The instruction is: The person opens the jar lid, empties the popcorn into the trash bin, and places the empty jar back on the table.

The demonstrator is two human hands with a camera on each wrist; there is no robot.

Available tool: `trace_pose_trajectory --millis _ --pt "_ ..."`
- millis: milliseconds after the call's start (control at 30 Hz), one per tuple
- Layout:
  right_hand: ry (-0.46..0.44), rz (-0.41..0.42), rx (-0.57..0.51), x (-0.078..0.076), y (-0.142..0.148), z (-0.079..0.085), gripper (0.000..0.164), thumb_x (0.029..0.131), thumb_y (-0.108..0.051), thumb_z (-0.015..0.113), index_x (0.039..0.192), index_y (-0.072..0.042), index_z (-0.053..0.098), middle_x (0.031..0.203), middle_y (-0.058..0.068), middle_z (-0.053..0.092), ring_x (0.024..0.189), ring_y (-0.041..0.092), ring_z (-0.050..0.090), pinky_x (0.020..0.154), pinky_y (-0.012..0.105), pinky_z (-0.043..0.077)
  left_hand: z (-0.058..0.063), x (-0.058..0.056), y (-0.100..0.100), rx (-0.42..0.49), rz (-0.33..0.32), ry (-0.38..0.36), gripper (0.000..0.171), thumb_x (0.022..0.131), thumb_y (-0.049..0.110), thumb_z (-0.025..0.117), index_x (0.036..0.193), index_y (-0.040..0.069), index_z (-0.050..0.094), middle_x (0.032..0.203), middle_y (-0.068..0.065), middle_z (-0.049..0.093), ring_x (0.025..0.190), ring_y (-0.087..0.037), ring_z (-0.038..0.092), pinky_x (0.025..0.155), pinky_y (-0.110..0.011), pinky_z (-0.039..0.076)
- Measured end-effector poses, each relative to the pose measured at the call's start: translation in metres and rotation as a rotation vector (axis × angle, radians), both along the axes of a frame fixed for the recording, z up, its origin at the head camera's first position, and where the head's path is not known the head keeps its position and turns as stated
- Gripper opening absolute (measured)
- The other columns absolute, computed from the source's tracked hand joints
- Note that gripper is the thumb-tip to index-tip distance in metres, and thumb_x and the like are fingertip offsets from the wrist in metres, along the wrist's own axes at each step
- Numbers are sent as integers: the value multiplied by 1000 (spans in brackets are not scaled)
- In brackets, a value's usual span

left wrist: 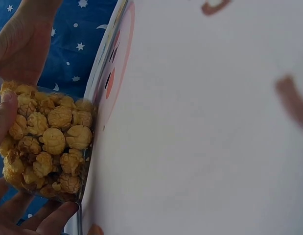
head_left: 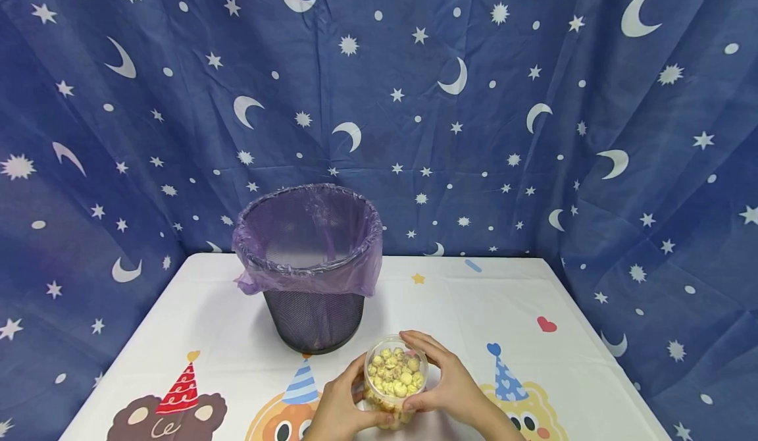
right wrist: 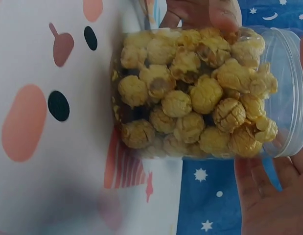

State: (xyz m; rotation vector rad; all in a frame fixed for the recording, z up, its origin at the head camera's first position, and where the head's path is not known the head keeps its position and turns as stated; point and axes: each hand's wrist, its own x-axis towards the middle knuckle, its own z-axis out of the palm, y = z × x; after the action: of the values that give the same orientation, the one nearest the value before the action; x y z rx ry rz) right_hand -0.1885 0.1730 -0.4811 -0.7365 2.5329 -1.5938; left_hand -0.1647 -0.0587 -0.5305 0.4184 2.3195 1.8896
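A clear round jar (head_left: 393, 388) full of yellow popcorn (right wrist: 190, 98) stands upright at the front of the table, held between both hands. My left hand (head_left: 346, 401) grips its body, with the thumb on the near side and the fingers curving round the left. Higher up, my right hand (head_left: 447, 382) holds the transparent lid (right wrist: 288, 93) at the rim, thumb in front and fingers across the far edge. Popcorn shows through the lid from above. In the left wrist view, the jar's base is right at the tabletop, left fingertips (left wrist: 58, 218) against its side.
Behind the jar and to its left stands a black mesh wastebasket (head_left: 314, 319) lined with a purple bag (head_left: 355, 276). The white tablecloth (head_left: 468, 309) has cartoon animals in party hats. A blue curtain (head_left: 379, 118) with moons and stars surrounds the table.
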Motion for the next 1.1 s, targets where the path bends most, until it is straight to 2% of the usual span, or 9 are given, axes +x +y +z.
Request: trace_pose_trajectory --millis 200,367,467,567,633,867,1033,1100 --pt "29 64 13 -4 5 2 97 60 -24 95 145 -28 49 150 -8 45 135 17 45 107 35 47 1 0 1 -3 -9 -8 102 67 35 91 148 4 37 138 -16 56 122 -33 58 93 -29 58" --pt "-7 111 47 -8 7 6 95 64 -23 93 146 -33 46 153 -9 42 139 16 40 108 38 46 2 -1 0 -8 -14 -19 103 66 34 91 148 4 37 138 -16 55 122 -32 58 95 -27 56" --pt "-36 104 29 -5 7 6 95 66 -23 92 147 -36 44 156 -7 37 141 16 38 111 48 43 2 -1 -1 -3 -12 -9 103 66 32 92 149 3 37 140 -17 54 123 -34 57 95 -29 56" --pt "-36 58 -16 2 4 3 96 66 -25 91 148 -35 42 157 -4 35 142 17 35 111 62 38 2 -1 -1 -6 -11 4 103 67 32 91 149 2 36 142 -19 52 124 -36 56 94 -32 57" --pt "-24 19 -46 8 1 1 95 66 -26 90 148 -33 43 155 -3 36 142 18 35 111 66 35 1 0 0 -14 -8 9 104 67 33 90 149 1 35 142 -20 51 124 -38 56 94 -33 57" --pt "16 -71 -59 13 -7 -1 81 62 -30 91 137 -31 57 150 -7 45 140 17 41 113 60 35 1 -2 0 -36 4 11 107 65 36 91 149 2 35 143 -19 51 124 -38 56 93 -33 58" --pt "7 -71 -25 11 -4 2 79 62 -30 92 134 -26 62 149 -8 47 138 18 43 114 53 36 1 -1 0 -34 2 8 106 64 38 91 149 5 37 141 -17 53 123 -36 58 92 -34 58" --pt "-3 -56 -32 10 -3 3 78 63 -29 92 135 -26 61 149 -7 47 139 19 42 114 56 35 2 -1 0 -29 1 7 105 64 37 91 149 5 38 140 -16 54 122 -35 58 92 -34 58"
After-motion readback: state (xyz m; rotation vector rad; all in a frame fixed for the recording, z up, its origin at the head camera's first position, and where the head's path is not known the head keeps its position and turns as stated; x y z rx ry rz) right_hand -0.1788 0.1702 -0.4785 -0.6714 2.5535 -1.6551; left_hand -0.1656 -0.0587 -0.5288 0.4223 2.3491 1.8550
